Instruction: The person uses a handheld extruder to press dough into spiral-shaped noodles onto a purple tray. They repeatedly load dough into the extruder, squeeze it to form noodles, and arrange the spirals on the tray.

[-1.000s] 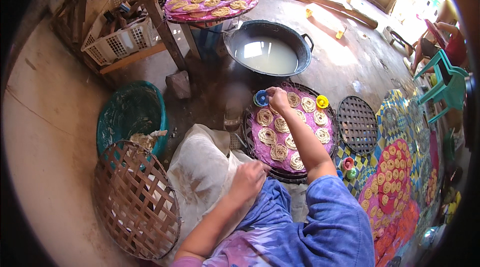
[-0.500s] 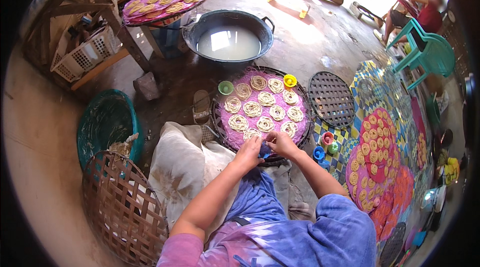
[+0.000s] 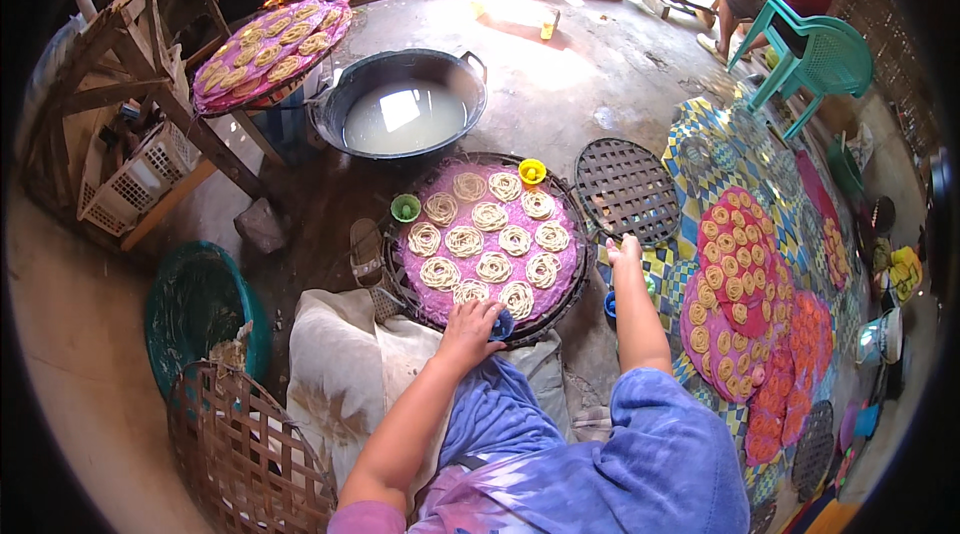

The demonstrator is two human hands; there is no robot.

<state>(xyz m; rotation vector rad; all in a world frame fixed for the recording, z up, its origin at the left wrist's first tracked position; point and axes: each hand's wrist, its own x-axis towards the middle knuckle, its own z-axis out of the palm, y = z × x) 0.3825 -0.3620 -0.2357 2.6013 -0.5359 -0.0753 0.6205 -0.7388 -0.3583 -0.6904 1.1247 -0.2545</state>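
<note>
In front of me lies a round woven tray covered with pink-purple netting, bearing several pale noodle coils. My left hand is at its near edge, fingers and thumb around a small blue plastic cup. The palm side is hidden. My right hand reaches out to the right, beyond the tray, its fingers curled; what they hold, if anything, is hidden. Beside that wrist are another blue cup and a green one. A yellow cup and a green cup stand on the tray's rim.
A dark tub of cloudy liquid stands behind the tray. An openwork woven disc lies at right, beside noodle-covered pink nets on a patterned mat. Left are a green basin and a basket. Someone sits near a green chair.
My right hand has left the blue cup at the tray's near edge and moved right, toward the small cups. My left hand stays by the blue cup. The whole view has shifted.
</note>
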